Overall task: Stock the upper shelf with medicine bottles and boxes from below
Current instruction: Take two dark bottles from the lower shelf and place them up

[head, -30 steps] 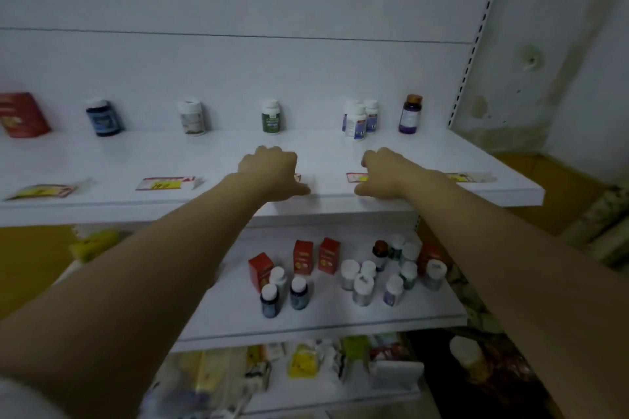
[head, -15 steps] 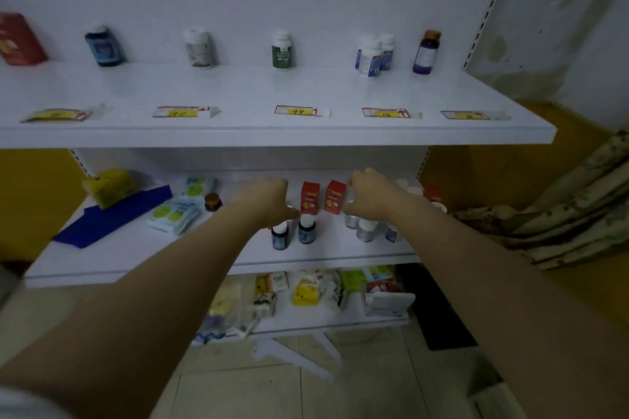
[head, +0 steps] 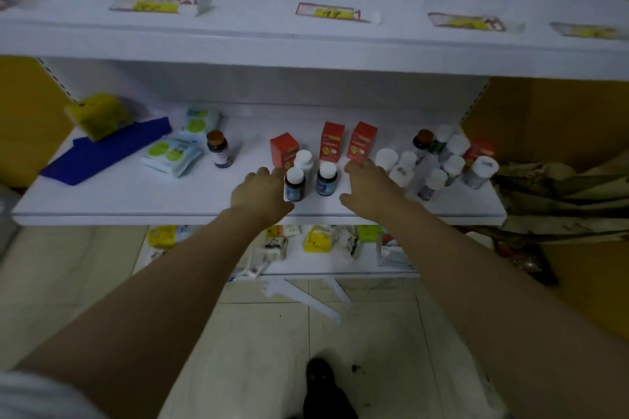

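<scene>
Down on the lower shelf [head: 136,201], both hands reach in among the medicine. The left hand [head: 262,194] sits just beside two dark blue bottles [head: 294,184] with white caps. Its fingers [head: 262,173] are loose and hold nothing. It may be brushing the nearer bottle, but the picture is too blurry to be sure. The right hand [head: 371,187] is on the other side of the two bottles. Its fingers [head: 360,167] are spread and hold nothing, and the tips are right at the bottom of a red box.

Three red boxes [head: 332,145] stand in a row behind the hands, and a fourth one [head: 478,151] stands far to the right. One white bottle [head: 304,160] stands behind the dark blue pair. One brown-capped bottle [head: 219,153] stands alone on the left. On the right is a bunch of about eight white-capped bottles [head: 454,167], close together.

Above, the upper shelf [head: 238,37] shows four yellow price tags [head: 332,12] plainly. The bottoms of a few bottles stand at its back, cut off by the top edge
</scene>
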Tool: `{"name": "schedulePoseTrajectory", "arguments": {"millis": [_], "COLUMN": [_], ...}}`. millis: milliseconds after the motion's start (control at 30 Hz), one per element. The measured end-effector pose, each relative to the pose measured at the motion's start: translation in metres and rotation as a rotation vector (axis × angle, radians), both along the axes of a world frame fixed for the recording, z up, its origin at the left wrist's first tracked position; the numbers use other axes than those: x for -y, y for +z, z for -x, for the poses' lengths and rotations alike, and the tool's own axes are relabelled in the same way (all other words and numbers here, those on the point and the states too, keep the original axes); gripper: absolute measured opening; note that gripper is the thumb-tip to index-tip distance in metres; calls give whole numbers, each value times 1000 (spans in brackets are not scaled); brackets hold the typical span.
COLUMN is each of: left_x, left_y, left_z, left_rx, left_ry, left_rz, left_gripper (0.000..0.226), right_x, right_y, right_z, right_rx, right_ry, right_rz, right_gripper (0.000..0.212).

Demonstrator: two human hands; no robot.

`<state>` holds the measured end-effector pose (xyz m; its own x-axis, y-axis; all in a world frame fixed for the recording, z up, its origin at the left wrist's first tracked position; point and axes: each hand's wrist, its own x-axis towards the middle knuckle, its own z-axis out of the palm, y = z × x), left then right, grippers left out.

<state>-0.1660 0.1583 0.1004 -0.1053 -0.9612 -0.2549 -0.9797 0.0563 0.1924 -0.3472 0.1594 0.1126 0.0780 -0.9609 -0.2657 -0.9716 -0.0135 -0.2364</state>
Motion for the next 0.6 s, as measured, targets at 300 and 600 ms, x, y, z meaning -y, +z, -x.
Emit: {"name": "schedulePoseTrajectory", "arguments": {"millis": [300,600], "left_x": [71,116], "left_y": [-79,-143], "left_z": [14,25], "left_rx": [-72,-302], "left_ry": [87,127], "left_rz": [10,29], "left_gripper": [54,50], "right_x": [84,125], "right_y": [-82,-155], "right_z": [0,-1], "right_rx": [-24,206], "right_ry": [0,-29], "right_rz": [-14,2], "right_gripper": [54,59]}}
